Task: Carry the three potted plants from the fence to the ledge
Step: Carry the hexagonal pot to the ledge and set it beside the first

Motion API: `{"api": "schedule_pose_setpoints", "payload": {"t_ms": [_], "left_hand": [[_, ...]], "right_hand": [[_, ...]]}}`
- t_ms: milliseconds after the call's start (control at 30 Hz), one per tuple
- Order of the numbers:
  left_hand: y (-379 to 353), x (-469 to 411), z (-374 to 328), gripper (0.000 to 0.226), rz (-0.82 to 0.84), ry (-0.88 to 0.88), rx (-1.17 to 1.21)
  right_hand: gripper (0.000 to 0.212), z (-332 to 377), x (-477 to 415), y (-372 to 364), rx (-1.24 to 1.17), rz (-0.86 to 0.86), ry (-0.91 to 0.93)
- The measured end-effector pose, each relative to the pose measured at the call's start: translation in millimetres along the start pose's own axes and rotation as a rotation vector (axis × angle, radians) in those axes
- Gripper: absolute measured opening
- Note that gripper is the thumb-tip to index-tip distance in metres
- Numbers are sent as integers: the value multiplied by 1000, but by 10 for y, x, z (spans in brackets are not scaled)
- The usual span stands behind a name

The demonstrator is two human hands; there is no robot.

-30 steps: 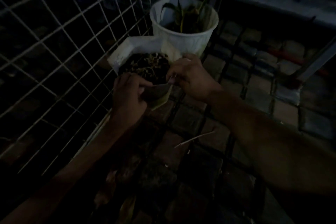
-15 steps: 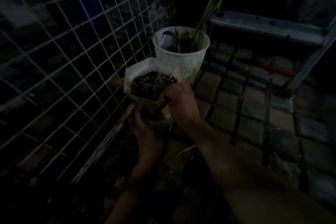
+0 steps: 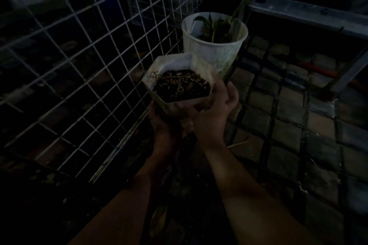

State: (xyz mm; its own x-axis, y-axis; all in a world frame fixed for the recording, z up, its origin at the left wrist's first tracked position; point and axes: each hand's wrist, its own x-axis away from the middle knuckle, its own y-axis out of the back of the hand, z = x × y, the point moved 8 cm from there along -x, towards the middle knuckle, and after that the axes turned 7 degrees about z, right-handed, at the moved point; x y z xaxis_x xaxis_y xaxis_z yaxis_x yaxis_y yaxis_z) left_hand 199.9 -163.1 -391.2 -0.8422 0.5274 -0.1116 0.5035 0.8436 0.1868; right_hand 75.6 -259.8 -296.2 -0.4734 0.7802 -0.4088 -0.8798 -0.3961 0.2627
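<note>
A white hexagonal pot (image 3: 175, 65) filled with dark soil and dry stems is held up off the paved ground, close to the wire fence (image 3: 83, 61). My left hand (image 3: 163, 123) cups it from below on the left. My right hand (image 3: 217, 109) wraps its right side and underside. Behind it a round white pot (image 3: 215, 53) with green leaves stands on the pavers by the fence. No third pot is in view.
The scene is very dark. A grey metal frame (image 3: 306, 14) with a slanted leg stands at the back right. Square pavers (image 3: 288, 117) cover the ground to the right. Dry leaves lie on the ground near my forearms.
The hexagonal pot has come up off the ground. My left hand slid from its rim to underneath it, and my right hand moved from the rim to its side.
</note>
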Motion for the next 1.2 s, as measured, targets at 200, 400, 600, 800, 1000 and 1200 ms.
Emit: {"api": "schedule_pose_setpoints", "payload": {"t_ms": [200,400,600,800,1000,1200], "left_hand": [[56,21,-243,110,-48,-45,118],[-46,-141,94,130,42,54,69],[-102,-196,220,140,116,98,60],[-86,-266,289,135,102,111,137],[-26,-272,216,145,156,170,186],[26,-187,181,147,171,152,139]], "right_hand": [[112,-535,-2,-115,-264,311,-148],[114,-895,61,-150,-171,414,-293],[117,-1013,26,-213,-173,444,-332],[106,-1146,5,-285,-190,487,-398],[86,-1141,-35,-284,-339,426,-405],[87,-1158,70,-271,-421,433,-431]]}}
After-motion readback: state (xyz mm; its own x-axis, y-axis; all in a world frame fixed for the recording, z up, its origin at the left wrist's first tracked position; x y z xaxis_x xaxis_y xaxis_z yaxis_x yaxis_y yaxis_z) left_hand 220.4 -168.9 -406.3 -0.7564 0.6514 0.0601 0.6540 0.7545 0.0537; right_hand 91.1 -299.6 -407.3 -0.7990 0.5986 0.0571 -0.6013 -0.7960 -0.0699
